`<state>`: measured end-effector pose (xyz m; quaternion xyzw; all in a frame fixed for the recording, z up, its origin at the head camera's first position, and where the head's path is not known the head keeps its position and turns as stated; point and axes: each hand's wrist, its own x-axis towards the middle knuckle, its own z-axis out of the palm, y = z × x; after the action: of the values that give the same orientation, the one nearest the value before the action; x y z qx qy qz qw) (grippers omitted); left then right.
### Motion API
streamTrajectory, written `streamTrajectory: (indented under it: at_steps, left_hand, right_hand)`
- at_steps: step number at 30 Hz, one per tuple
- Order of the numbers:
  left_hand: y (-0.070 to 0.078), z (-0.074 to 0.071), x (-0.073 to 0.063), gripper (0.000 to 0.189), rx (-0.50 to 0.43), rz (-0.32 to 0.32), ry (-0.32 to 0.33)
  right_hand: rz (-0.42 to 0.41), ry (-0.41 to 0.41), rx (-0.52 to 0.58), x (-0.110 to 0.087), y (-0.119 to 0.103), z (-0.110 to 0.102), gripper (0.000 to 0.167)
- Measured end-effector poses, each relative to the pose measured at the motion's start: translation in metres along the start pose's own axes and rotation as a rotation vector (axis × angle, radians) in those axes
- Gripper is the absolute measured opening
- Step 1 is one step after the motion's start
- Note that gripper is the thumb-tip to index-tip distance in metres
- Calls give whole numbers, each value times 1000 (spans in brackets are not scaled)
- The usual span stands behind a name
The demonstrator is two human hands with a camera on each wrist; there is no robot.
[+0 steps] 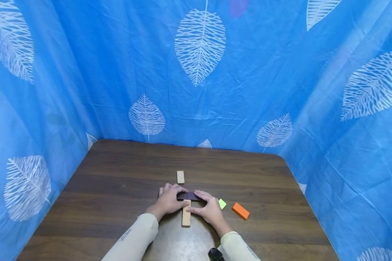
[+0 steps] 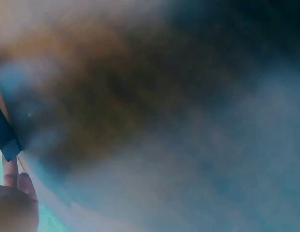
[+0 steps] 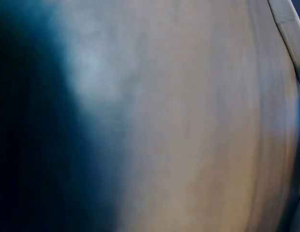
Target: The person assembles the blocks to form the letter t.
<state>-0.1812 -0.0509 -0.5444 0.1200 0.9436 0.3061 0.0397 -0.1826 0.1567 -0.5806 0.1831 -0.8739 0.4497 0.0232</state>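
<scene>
A dark bar of block (image 1: 192, 197), with a seam showing across it, lies crosswise at the far end of a pale wooden block (image 1: 186, 218). My left hand (image 1: 168, 200) grips the bar's left end, fingers over the far side and thumb on the near side. At the right end, my right hand (image 1: 211, 210) has its fingertips on the bar, while its thumb touches the pale block. In the left wrist view the dark bar (image 2: 7, 135) and some fingers (image 2: 14, 208) show at the left edge. The right wrist view is mostly blurred.
Beyond the hands stands a small pale wooden block (image 1: 180, 177). To the right lie a yellow-green block (image 1: 222, 203) and an orange block (image 1: 240, 211). The brown wooden table (image 1: 134, 163) is bordered by a blue leaf-print curtain (image 1: 117, 72).
</scene>
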Motion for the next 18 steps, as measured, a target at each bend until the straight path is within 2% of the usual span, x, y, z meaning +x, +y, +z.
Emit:
streamTrajectory:
  at_steps: [3,6,9,12,16,18]
  left_hand:
    - [-1,-3,3,41,38,40,8]
    - [-4,-7,8,43,15,39,69]
    - [-9,-10,14,49,-71,-23,142]
    - [-13,-15,20,55,-145,-92,186]
    - [-18,-20,28,61,-189,-163,194]
    - [-20,-19,31,63,-180,-188,172]
  right_hand:
    - [4,-15,-2,2,-1,-1,75]
    - [-3,-20,-9,3,-2,-1,74]
    - [-10,-18,-15,3,-2,-1,73]
    - [-3,-15,-18,2,-2,-1,72]
    - [19,-26,-21,1,0,-1,73]
    - [30,-35,-20,-1,0,-2,74]
